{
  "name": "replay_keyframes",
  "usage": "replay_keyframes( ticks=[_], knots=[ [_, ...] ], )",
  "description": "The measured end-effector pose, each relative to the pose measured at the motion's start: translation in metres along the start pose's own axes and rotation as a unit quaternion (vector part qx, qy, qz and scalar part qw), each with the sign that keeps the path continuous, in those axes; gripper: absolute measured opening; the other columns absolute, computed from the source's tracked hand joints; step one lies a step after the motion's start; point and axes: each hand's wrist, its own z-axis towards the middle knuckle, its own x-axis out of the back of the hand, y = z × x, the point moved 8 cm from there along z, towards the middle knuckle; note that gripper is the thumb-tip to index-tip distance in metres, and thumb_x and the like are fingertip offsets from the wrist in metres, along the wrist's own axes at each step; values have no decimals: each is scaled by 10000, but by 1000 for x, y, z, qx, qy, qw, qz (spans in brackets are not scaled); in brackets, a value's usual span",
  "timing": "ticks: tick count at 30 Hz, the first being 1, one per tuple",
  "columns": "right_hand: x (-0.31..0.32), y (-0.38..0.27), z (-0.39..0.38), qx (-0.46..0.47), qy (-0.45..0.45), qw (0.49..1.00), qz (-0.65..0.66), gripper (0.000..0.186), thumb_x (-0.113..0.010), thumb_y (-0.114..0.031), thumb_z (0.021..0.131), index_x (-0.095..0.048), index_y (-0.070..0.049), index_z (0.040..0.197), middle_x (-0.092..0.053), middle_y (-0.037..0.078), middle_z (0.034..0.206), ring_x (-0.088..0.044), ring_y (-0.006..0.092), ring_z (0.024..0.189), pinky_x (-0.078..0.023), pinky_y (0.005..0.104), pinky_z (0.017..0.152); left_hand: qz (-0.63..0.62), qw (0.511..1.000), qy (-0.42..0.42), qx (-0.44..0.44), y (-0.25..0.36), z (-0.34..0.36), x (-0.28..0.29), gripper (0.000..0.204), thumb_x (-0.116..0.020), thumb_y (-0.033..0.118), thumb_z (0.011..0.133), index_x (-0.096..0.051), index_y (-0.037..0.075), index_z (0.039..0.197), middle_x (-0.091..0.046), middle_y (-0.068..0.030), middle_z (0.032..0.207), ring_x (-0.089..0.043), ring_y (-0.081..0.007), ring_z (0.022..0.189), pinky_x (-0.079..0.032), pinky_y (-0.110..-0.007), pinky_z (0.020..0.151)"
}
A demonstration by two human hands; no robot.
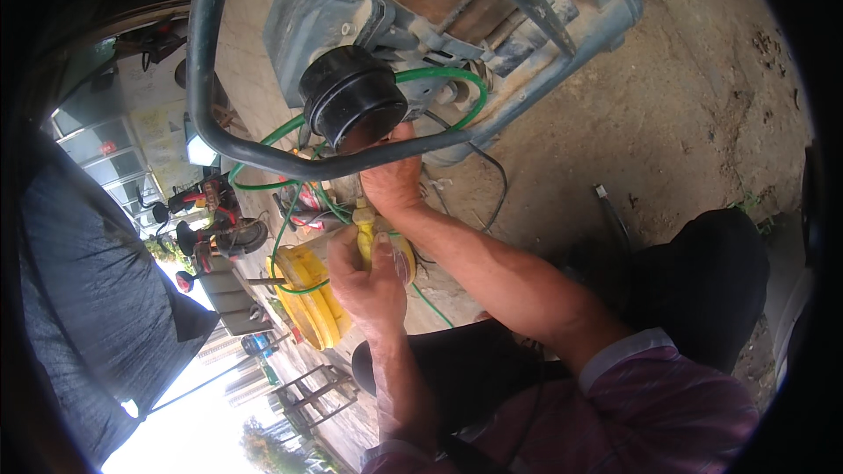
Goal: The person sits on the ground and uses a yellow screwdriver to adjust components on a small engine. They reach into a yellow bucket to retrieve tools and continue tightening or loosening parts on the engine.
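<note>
Yellow object [364,234] pinched in left hand [369,288], right hand [393,179] half-hidden, its grip unclear

Yellow narrow-tipped object [364,242] showing in the left hand [362,288], faintly striped purple fabric sleeve [665,395] behind the right hand [394,183].

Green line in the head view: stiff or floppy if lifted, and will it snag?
Probably springy rather than limp: the green line makes a wide, smooth arc beside the black cylinder. Likely light, since it looks thin. May snag if pulled: strands cross between that cylinder and the yellow bucket.
</note>
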Motion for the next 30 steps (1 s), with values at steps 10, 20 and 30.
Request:
replay_keyframes(
  ticks=[10, 20, 30],
  knots=[
    [2, -2, -1, 8, -10, 999, -45, 215, -628, -334, 1026, -653, -121, 1006, -594, 89, 875, -628, 281, 817, -483, 473, 719, -551, 770, -38, 320, -1, -12, -11, 385, -545, 295, 1060, -589, 12, 1319, -695, -146, 1133, -639, -224, 847, -516, -301, 617],
    [8, -4, 5, -40, 21, 998, 52, 302, -649, -347, 1020, -624, -51, 969, -590, 87, 768, -626, 277, 745, -481, 458, 691, -6, 1000, 11, 7, 4, 1, 3, 224, -730, 45, 942, -644, -22, 1137, -687, -83, 972, -617, -121, 797, -509, -291, 653],
    [-1, 2, 0, 5, 7, 1000, -21, 273, -584, -401, 1051, -660, -139, 1058, -594, 90, 852, -622, 303, 823, -471, 474, 709, -596, 723, -113, 330, 3, -9, -20, 412, -542, 296, 1053, -549, 4, 1343, -670, -139, 1156, -648, -200, 857, -505, -307, 573]
  ],
)
